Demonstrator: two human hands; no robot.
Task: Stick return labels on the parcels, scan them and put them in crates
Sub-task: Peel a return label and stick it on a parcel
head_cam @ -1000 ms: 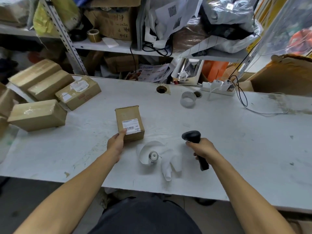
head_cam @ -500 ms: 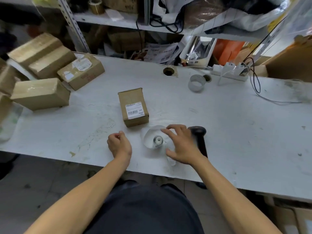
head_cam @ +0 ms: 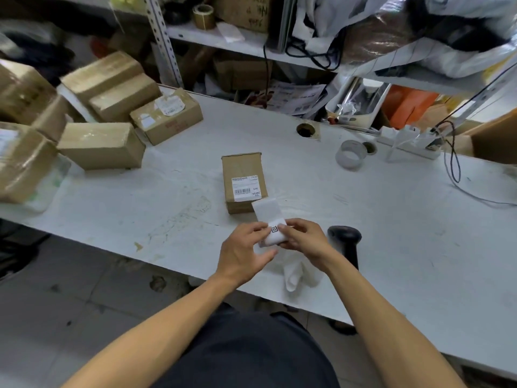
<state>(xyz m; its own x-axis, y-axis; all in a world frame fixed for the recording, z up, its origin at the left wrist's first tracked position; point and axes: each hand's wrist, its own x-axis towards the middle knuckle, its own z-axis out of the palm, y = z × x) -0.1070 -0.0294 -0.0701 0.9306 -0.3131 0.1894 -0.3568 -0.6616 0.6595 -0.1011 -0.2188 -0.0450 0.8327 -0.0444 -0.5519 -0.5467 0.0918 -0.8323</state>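
Observation:
A small brown parcel with a white barcode label lies flat in the middle of the white table. Just in front of it, my left hand and my right hand both hold a white roll of labels, lifted off the table. A square code label shows on top of the roll, and a strip of backing paper sticks up towards the parcel. The black handheld scanner lies on the table to the right of my right hand.
Several taped brown boxes are stacked at the table's left end. A clear tape roll, a cable hole and a power strip with black cables sit further back. Loose white backing paper trails at the front edge. Cluttered shelves stand behind.
My right hand put the scanner down on the table. Both hands then came together and picked up the label roll.

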